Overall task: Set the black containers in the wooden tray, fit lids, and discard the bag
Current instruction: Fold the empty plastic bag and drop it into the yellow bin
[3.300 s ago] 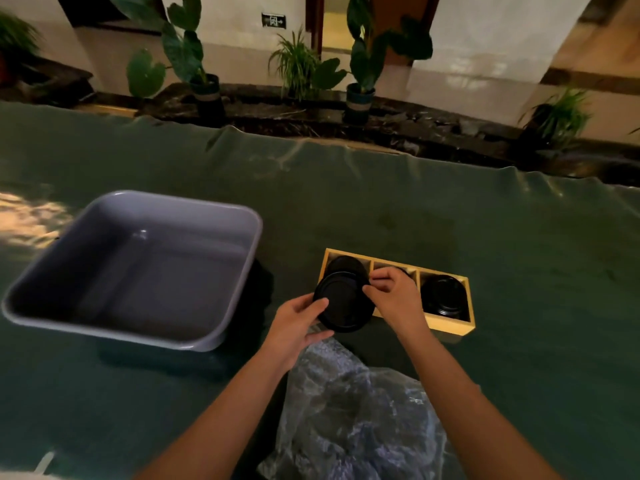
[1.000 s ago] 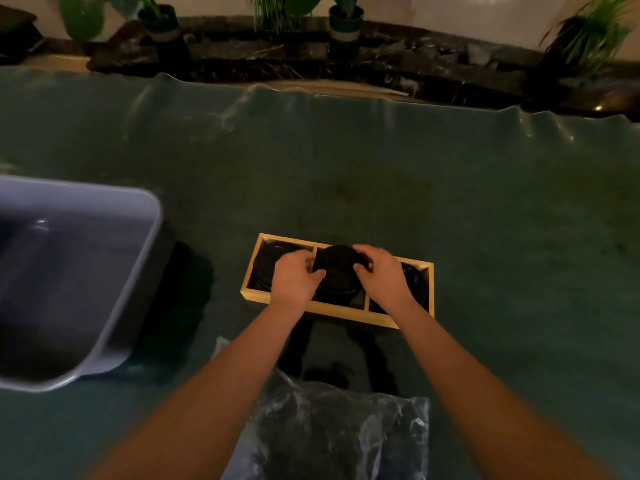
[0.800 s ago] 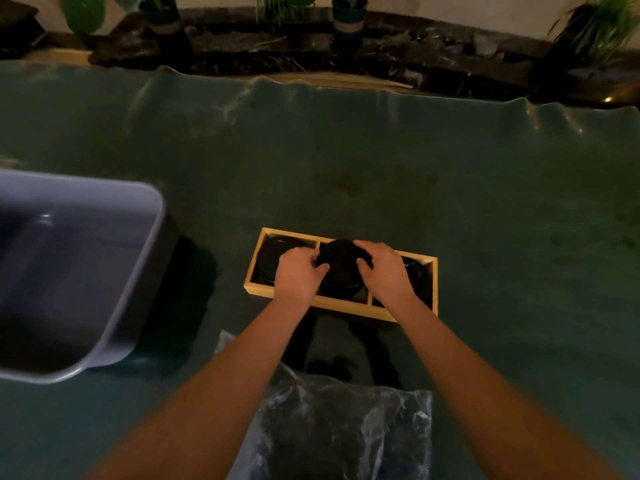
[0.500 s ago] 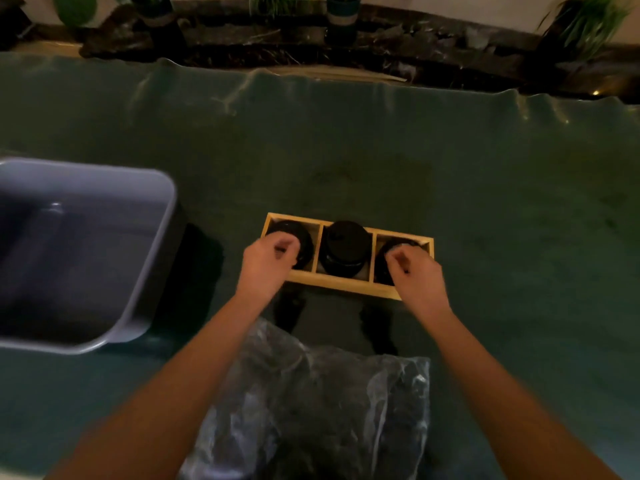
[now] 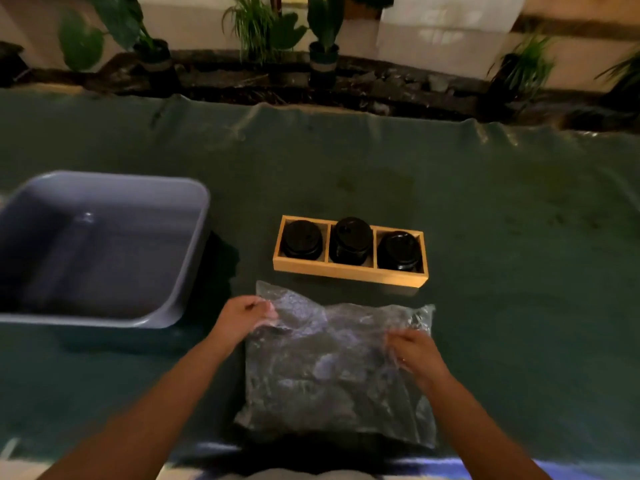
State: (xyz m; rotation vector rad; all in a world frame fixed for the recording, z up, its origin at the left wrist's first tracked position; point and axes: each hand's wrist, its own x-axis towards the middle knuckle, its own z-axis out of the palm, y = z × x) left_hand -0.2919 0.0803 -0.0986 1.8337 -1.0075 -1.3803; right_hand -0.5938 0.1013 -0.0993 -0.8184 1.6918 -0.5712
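A wooden tray [image 5: 349,271] with three compartments lies on the green cloth. Each compartment holds a black container with a lid on top: the left one [image 5: 302,239], the middle one [image 5: 351,240], which stands a little higher, and the right one [image 5: 399,250]. In front of the tray lies a crumpled clear plastic bag [image 5: 337,368]. My left hand [image 5: 244,318] pinches the bag's upper left edge. My right hand [image 5: 414,353] grips its right side.
A large grey plastic tub [image 5: 100,247] stands at the left, about a hand's width from the bag. The green cloth [image 5: 502,237] covers the whole table. Potted plants [image 5: 322,39] line the ledge beyond the far edge.
Both hands left the containers in the tray, drew back toward me and took hold of the plastic bag. The view shifted up and back.
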